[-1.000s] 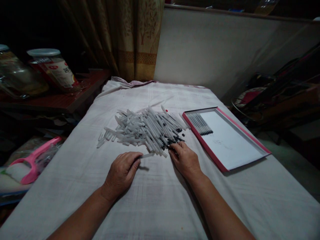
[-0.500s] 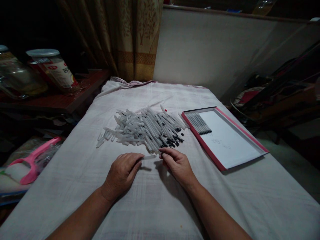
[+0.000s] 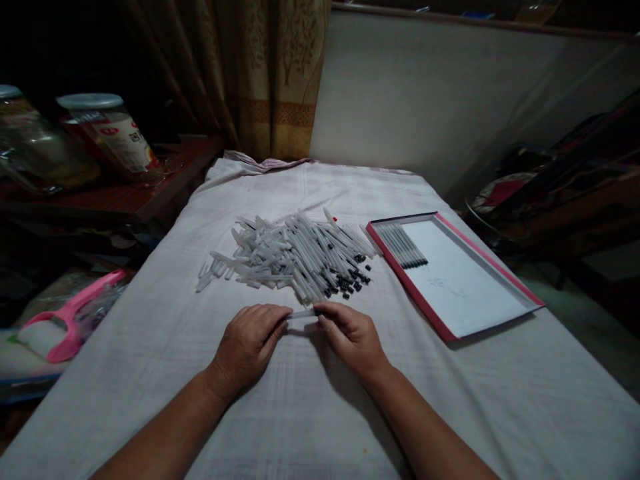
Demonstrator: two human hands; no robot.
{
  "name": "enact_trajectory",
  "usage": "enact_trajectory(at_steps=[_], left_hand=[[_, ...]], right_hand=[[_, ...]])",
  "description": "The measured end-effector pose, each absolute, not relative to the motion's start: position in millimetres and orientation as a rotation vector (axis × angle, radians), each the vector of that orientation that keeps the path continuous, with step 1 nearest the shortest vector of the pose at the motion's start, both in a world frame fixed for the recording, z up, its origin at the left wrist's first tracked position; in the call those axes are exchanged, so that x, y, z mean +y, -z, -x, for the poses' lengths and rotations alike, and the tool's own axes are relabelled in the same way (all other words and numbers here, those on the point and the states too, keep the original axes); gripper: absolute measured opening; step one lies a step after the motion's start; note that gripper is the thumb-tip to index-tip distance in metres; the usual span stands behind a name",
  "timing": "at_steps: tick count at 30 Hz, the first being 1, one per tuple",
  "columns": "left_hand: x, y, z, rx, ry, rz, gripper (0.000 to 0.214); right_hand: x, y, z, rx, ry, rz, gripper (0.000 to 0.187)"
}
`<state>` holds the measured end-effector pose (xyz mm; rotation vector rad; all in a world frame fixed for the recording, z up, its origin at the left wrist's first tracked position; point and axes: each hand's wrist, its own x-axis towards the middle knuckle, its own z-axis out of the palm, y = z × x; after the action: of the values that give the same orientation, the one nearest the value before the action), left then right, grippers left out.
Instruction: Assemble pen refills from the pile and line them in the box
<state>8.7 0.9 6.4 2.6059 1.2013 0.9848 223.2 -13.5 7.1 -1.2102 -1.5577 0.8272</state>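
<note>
Low over the cloth, my left hand (image 3: 253, 337) is closed around a translucent pen barrel (image 3: 301, 314), which points to the right. My right hand (image 3: 353, 333) pinches a small black pen plug (image 3: 317, 312) at the barrel's right end; the fingertips partly cover it. Just beyond both hands lies a loose pile of translucent pen parts (image 3: 280, 250), with several small black plugs (image 3: 356, 283) scattered at its right side. A shallow red-edged box lid (image 3: 413, 293) rests to the right, holding a row of pens (image 3: 401, 245) with black ends.
A white checked cloth (image 3: 280, 413) covers the work surface. On the left, jars (image 3: 117, 137) stand on a dark red wooden table (image 3: 165, 183), and a pink handle-shaped object (image 3: 75, 313) lies below. A curtain (image 3: 280, 73) and a pale wall (image 3: 410, 93) are behind.
My right hand has moved slightly left, bringing the black plug from a small gap away to the barrel's end. My left hand still grips the barrel. The view has shifted slightly.
</note>
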Motion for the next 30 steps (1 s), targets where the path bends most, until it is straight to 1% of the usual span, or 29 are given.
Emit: enact_trajectory(at_steps=[2,10,15,16,19,20,24,30], left_hand=[[0.9,-5.8,-8.7,1.190,-0.988,-2.613,0.019],[0.5,-5.4,-8.4,1.167,-0.993,-2.607,0.017],[0.4,-5.7,-8.3,1.112,-1.003,-2.612,0.019],[0.4,-5.8,-8.3,1.110,-1.003,-2.610,0.019],[0.8,-6.3,-8.5,1.133,-0.997,-2.601,0.018],[0.9,-6.5,-8.6,1.143,-0.999,-2.599,0.017],[1.3,-5.9,-8.7,1.146,-0.999,-2.609,0.016],[1.2,-3.5,-8.5,1.128,-0.978,-2.601,0.017]], right_hand=[[-13.4,-7.4,-224.6,-1.650,-0.728,1.201,0.023],[-12.2,-6.0,-225.8,-1.860,-0.534,1.299,0.023],[-12.3,-7.5,-228.2,-1.993,-0.500,1.354,0.039],[-12.8,-8.4,-228.7,-1.988,-0.529,1.346,0.038],[-14.6,-11.2,-229.8,-1.926,-0.624,1.305,0.022],[-15.1,-11.7,-230.0,-1.911,-0.628,1.291,0.019],[-14.7,-10.0,-230.7,-1.926,-0.563,1.248,0.013],[-12.9,-4.5,-232.4,-1.937,-0.549,1.262,0.015]])
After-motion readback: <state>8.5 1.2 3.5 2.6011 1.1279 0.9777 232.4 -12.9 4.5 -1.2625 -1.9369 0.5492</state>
